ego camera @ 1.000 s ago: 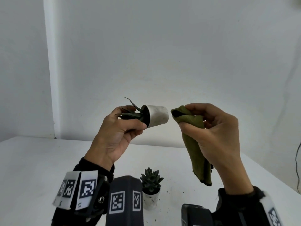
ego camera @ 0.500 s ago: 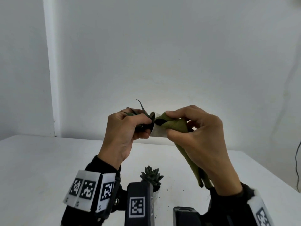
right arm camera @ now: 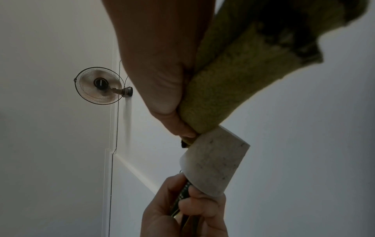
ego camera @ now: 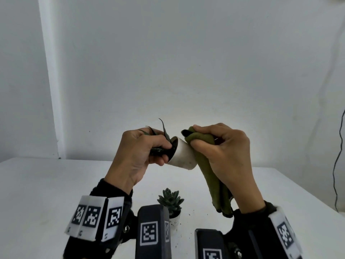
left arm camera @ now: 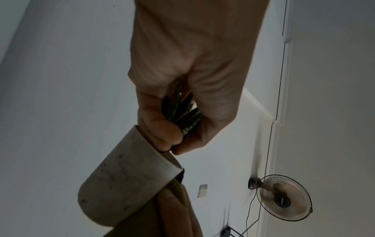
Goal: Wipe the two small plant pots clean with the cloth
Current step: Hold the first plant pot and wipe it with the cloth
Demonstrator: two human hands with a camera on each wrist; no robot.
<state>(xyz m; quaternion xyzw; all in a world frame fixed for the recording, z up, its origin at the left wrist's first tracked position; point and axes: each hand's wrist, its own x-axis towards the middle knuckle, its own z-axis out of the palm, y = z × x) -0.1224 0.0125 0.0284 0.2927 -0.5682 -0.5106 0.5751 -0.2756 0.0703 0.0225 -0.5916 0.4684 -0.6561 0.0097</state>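
Note:
My left hand holds a small white pot on its side in the air, gripping the dark spiky plant at the pot's mouth. The pot shows dirt specks on its wall. My right hand grips a bunched olive-green cloth and presses it against the pot's upper right side; the cloth's tail hangs down. In the right wrist view the cloth meets the pot at its base edge. A second small white pot with a green succulent stands on the table below.
The white table has specks of soil around the standing pot. A white wall is close behind. A black cable hangs at the far right. A wall fan shows in the wrist views.
Both hands have come together and dropped a little. The cloth, apart from the pot a second ago, covered the pot's side and now sits at its upper right end.

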